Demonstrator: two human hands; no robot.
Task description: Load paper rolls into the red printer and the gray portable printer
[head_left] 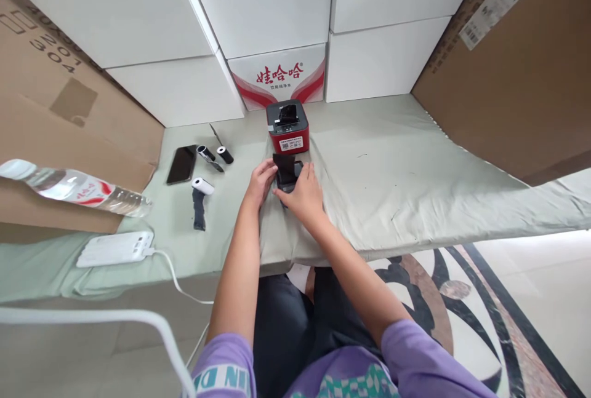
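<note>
A small black device (pixel 287 187) lies on the cloth-covered table in front of me. A dark flat strip (pixel 285 167) stands up from it or lies over it; I cannot tell which. My left hand (pixel 263 181) grips the device's left side, its fingertips by the strip. From the right, my right hand (pixel 305 194) closes around the device, thumb across its near edge, and covers much of it. Just behind stands a red and black box-shaped machine (pixel 288 127) with a glossy black piece on top and a white label on its front.
Left of my hands lie a phone (pixel 181 165), several small paper rolls (pixel 203 186), one with a dark strip (pixel 198 209), and a white power bank (pixel 115 248) with a cable. A water bottle (pixel 78 189) is at far left. White boxes (pixel 277 4) and cartons (pixel 517 72) surround the table.
</note>
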